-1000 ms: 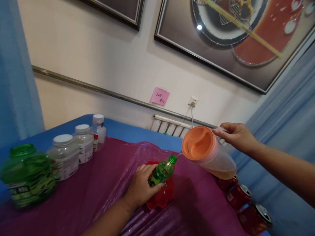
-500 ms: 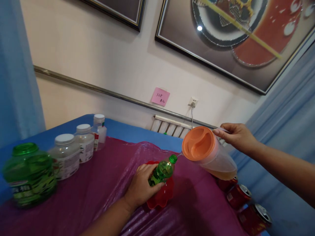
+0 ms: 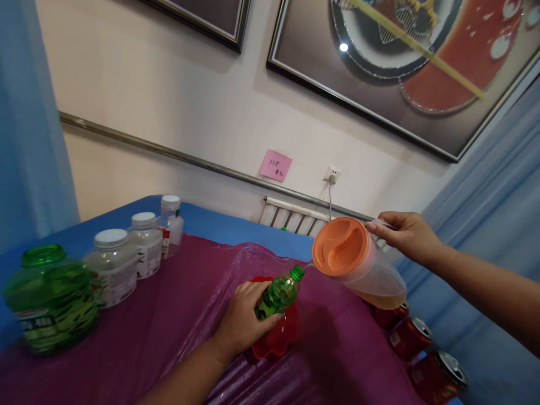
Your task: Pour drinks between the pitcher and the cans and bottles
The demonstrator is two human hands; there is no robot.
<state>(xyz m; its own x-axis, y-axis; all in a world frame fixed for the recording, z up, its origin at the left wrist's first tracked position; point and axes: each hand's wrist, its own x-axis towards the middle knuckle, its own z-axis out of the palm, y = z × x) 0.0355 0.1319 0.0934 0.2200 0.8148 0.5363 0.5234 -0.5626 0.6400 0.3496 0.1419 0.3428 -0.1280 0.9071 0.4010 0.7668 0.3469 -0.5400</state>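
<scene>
Left hand (image 3: 241,322) round bottle (image 3: 283,291); tilted pitcher (image 3: 343,247)

Narrow-necked green plastic bottle (image 3: 282,291) over scalloped red plastic dish (image 3: 286,336), just left of orange-lidded translucent plastic pitcher (image 3: 361,264).

Green btl (image 3: 277,295) in L grip (image 3: 242,322) over red bowl (image 3: 289,328), orange-lid jug (image 3: 363,266) aslant in R grip (image 3: 405,236).

From your head, the only camera faces forward and down, tilted, with the table (image 3: 211,228) close at 6 o'clock, the wall (image 3: 248,107) beyond at 12.
</scene>
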